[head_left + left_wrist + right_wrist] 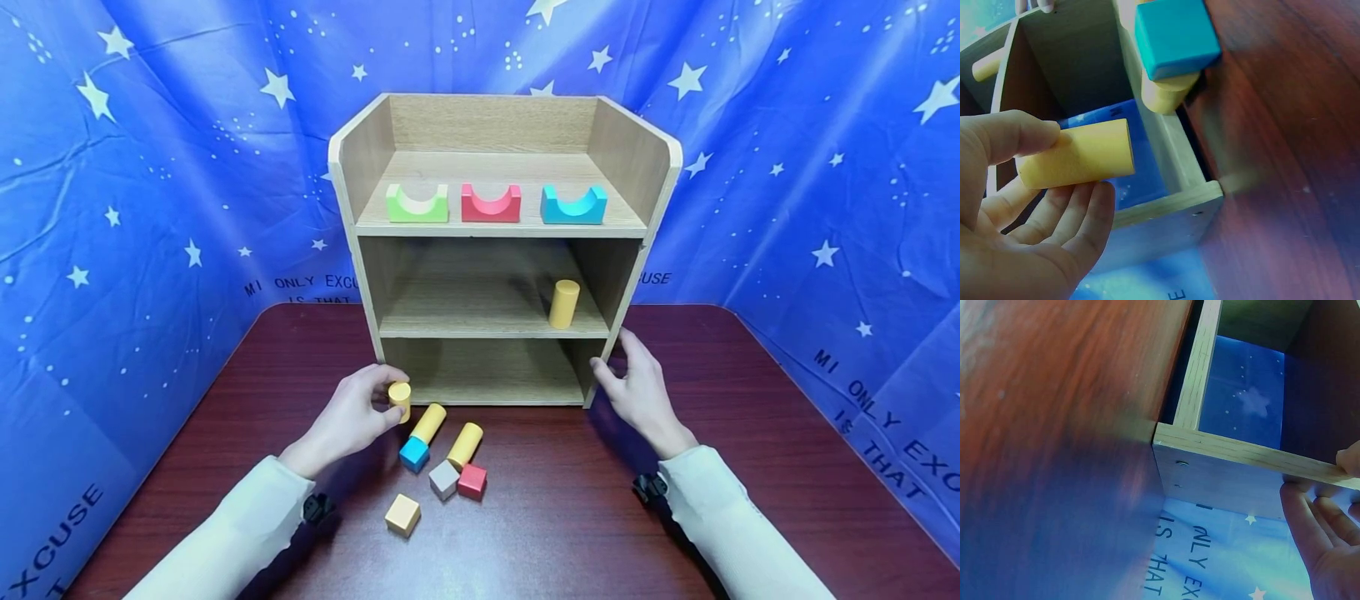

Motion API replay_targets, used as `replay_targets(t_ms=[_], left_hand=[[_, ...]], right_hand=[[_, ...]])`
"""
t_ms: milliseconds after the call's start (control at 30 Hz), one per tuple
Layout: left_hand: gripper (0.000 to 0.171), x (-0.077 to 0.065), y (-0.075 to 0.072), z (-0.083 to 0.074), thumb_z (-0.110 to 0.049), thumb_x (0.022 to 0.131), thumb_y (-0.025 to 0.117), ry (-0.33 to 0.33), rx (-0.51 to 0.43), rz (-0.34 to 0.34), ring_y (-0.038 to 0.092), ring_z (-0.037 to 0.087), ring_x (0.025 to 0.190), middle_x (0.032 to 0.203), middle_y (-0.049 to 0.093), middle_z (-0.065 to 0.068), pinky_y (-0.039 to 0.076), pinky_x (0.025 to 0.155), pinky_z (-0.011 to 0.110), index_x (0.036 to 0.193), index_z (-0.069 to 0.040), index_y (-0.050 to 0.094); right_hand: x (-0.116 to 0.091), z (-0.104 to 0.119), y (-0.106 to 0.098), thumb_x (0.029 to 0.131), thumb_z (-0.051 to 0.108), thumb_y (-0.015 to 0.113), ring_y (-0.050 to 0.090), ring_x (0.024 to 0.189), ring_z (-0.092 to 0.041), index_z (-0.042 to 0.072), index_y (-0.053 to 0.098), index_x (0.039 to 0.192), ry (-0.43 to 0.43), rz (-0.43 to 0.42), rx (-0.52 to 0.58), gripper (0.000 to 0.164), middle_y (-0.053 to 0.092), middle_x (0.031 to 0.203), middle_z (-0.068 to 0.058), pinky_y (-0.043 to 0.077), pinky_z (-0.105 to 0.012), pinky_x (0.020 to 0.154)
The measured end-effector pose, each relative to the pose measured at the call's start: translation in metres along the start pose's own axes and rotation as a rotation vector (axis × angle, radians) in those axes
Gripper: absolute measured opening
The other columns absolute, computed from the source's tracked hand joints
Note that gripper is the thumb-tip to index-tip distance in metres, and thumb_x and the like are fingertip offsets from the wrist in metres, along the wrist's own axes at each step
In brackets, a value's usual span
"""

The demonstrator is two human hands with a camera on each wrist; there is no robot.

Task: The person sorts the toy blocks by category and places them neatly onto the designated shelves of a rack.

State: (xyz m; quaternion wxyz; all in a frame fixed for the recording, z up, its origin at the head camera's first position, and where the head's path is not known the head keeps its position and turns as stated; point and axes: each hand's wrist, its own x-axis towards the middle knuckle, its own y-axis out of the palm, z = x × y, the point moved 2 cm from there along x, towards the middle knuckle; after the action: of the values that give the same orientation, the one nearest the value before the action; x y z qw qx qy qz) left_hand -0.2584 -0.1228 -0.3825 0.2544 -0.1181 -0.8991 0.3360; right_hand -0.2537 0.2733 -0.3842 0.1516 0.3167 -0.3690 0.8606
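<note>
Fingers and thumb of our left hand (pixel 356 414) pinch a yellow cylinder (pixel 400 402) just in front of the lower left corner of the shelf (pixel 487 125). In the head view we see this cylinder upright; whether its base touches the table (pixel 540 525), we cannot tell. Our right hand (pixel 640 398) grips the lower right side wall of the shelf, thumb at the front edge and fingers against the outer face.

Before the shelf, left of its middle, we have two more cylinders on the table: a nearer one to our left hand (pixel 428 423), with a blue cube (pixel 415 454) at its end, and another (pixel 465 445) beside it, with a grey cube (pixel 444 480) and a red cube (pixel 472 482) close to its near end. Farther out from the shelf we see a pale wooden cube (pixel 402 515), set apart from the others.

Upon the shelf's middle board, near its right wall, another yellow cylinder (pixel 564 304) stands upright. Along the front of the shelf's top board, from left to right, we find a green arch block (pixel 417 213), a red arch block (pixel 491 212) and a blue arch block (pixel 573 213), all with their hollows facing up. Behind the shelf hangs a blue curtain (pixel 187 167) with white stars.
</note>
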Motion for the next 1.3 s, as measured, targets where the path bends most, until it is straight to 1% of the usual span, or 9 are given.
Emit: replay_targets(t_ms=[133,233,267,367,467,767,1000,1167,1300], left_hand=[[0.032,0.003,-0.001,-0.006,0.0,0.074,0.075,0.027,-0.011,-0.001,0.062,0.014,0.078,0.094,0.059,0.002,0.055,0.071,0.032,0.103,-0.008,0.064],[0.032,0.004,-0.002,-0.009,0.001,0.073,0.075,0.049,-0.019,-0.002,0.061,0.014,0.078,0.094,0.058,0.002,0.055,0.071,0.035,0.102,-0.008,0.064],[0.032,0.005,-0.002,-0.011,0.001,0.073,0.075,0.053,-0.023,0.0,0.061,0.014,0.078,0.094,0.058,0.001,0.055,0.071,0.035,0.102,-0.009,0.064],[0.032,0.007,-0.002,-0.014,0.001,0.073,0.075,0.076,-0.029,0.001,0.061,0.012,0.078,0.092,0.058,0.0,0.055,0.071,0.032,0.101,-0.011,0.063],[0.033,0.01,-0.002,-0.017,0.001,0.072,0.075,0.095,-0.033,-0.002,0.062,0.011,0.078,0.091,0.058,-0.001,0.055,0.071,0.028,0.1,-0.012,0.064],[0.032,0.019,-0.003,-0.031,-0.001,0.073,0.075,0.123,-0.033,-0.004,0.06,0.012,0.082,0.096,0.058,-0.001,0.054,0.073,0.025,0.102,-0.011,0.064],[0.032,0.026,-0.005,-0.043,-0.002,0.074,0.074,0.157,-0.032,-0.002,0.059,0.012,0.083,0.098,0.059,0.0,0.054,0.074,0.027,0.104,-0.009,0.065],[0.033,0.032,-0.005,-0.053,-0.004,0.075,0.073,0.161,-0.012,0.009,0.059,0.012,0.084,0.1,0.06,0.0,0.053,0.075,0.027,0.107,-0.008,0.065],[0.034,0.037,-0.005,-0.061,-0.004,0.075,0.073,0.17,-0.016,0.017,0.059,0.012,0.084,0.102,0.06,0.0,0.053,0.075,0.025,0.107,-0.009,0.064]], right_hand=[[0.0,0.0,0.0,0.083,0.007,0.069,0.06,0.097,-0.022,0.006,0.053,0.127,-0.001,-0.003,0.0,0.047,0.062,0.108,-0.012,0.053,-0.023,0.069],[0.0,0.0,0.0,0.083,0.007,0.068,0.06,0.096,-0.022,0.005,0.053,0.127,-0.003,-0.001,0.007,0.046,0.062,0.107,-0.012,0.051,-0.017,0.068],[0.0,0.0,0.0,0.083,0.007,0.068,0.06,0.097,-0.022,0.005,0.053,0.127,-0.002,-0.001,0.004,0.046,0.062,0.107,-0.012,0.049,-0.014,0.068],[0.0,0.001,0.0,0.083,0.007,0.068,0.06,0.097,-0.022,0.005,0.053,0.127,0.0,0.0,0.008,0.046,0.062,0.108,-0.013,0.046,-0.009,0.068],[0.0,0.001,0.0,0.084,0.007,0.068,0.06,0.097,-0.024,0.004,0.053,0.128,0.004,0.004,0.018,0.047,0.062,0.108,-0.014,0.046,-0.009,0.068],[-0.001,0.002,0.0,0.084,0.006,0.067,0.06,0.097,-0.025,0.004,0.052,0.128,0.015,0.011,0.027,0.047,0.062,0.108,-0.014,0.047,-0.01,0.068],[0.0,0.002,0.0,0.084,0.006,0.068,0.06,0.097,-0.023,0.004,0.053,0.128,0.011,0.006,0.022,0.047,0.062,0.108,-0.013,0.046,-0.009,0.068],[0.0,0.001,0.001,0.083,0.006,0.068,0.061,0.096,-0.024,0.005,0.053,0.128,0.012,0.005,0.027,0.047,0.062,0.108,-0.012,0.047,-0.01,0.068],[0.0,0.001,0.001,0.084,0.006,0.068,0.061,0.096,-0.024,0.004,0.053,0.128,0.017,0.007,0.038,0.046,0.062,0.108,-0.014,0.047,-0.009,0.068]])
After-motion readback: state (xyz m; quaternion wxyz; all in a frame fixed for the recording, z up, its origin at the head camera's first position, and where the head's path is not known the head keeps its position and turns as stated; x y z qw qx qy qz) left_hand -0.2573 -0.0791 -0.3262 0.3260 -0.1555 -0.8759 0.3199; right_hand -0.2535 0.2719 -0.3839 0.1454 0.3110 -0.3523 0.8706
